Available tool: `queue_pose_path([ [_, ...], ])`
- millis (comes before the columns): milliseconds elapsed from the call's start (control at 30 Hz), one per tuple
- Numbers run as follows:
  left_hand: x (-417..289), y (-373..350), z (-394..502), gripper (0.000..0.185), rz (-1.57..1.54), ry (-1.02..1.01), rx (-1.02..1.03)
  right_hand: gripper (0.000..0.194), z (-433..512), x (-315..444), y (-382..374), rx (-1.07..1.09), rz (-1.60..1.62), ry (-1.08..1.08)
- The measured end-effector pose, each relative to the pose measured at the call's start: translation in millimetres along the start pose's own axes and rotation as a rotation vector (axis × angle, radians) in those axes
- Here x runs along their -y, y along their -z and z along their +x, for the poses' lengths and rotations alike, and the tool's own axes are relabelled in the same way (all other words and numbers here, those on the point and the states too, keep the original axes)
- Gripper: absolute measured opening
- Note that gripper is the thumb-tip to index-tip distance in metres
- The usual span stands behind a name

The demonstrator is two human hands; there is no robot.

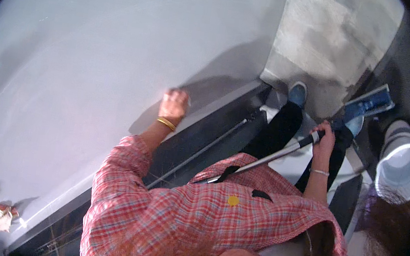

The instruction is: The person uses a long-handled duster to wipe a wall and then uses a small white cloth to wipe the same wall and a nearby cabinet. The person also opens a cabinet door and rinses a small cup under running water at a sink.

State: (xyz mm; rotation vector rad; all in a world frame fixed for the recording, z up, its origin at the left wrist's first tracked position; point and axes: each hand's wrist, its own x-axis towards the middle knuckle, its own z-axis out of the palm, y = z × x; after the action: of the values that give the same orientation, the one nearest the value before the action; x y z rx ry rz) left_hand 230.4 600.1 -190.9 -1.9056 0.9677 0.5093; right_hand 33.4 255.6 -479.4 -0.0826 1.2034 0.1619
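Note:
My left hand (174, 105), with a yellow bangle at its wrist, is over a large pale smooth surface (94, 60), close to its dark edge. Motion blur hides its fingers and whether anything is in them. My right hand (324, 137) is closed around the black grip of a metal pole (272, 157), which slants down-left across the checked shirt. Beyond this hand, in line with the pole, lies a blue tool head with a pale frame (371, 102) beside my foot. Whether the two are joined cannot be told.
White buckets (401, 171), seemingly nested, stand at the right. Both blue shoes (297, 94) are near a worn, pale floor patch (323, 39). A dark ledge (203, 139) borders the pale surface. A small cream-coloured bag (3, 218) and other items are at the lower left.

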Motion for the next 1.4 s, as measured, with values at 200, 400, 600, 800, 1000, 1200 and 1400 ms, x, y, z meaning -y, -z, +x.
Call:
queue_pose_path([
  [200,-25.2,9.0,-49.7,0.029,-0.011,-0.064,0.601,0.019,3.9,-0.4,-0.7,-0.01,-0.015,0.05],
  [400,77.2,157.7,-81.6,0.017,-0.193,0.515,-0.374,0.019,4.3,-2.2,1.3,0.048,0.009,0.054],
  [600,176.3,269.9,-32.0,0.04,0.435,0.598,-0.678,0.021,7.9,-1.8,3.0,0.038,-0.034,0.054],
  [800,180.1,204.6,33.8,0.034,0.298,0.361,-0.517,0.025,7.8,-2.6,0.4,0.0,-0.056,0.057],
  [1000,64.2,86.2,104.6,0.017,-0.188,0.28,-0.145,0.025,2.1,-0.9,-1.9,0.011,-0.028,0.057],
  [1200,68.7,116.2,70.8,0.022,-0.346,0.377,-0.382,0.015,2.2,-3.1,-2.6,-0.041,-0.014,0.065],
  [1400,169.1,181.1,81.6,0.035,0.266,0.391,-0.701,0.02,-7.8,0.3,-10.9,-0.022,-0.066,0.066],
])
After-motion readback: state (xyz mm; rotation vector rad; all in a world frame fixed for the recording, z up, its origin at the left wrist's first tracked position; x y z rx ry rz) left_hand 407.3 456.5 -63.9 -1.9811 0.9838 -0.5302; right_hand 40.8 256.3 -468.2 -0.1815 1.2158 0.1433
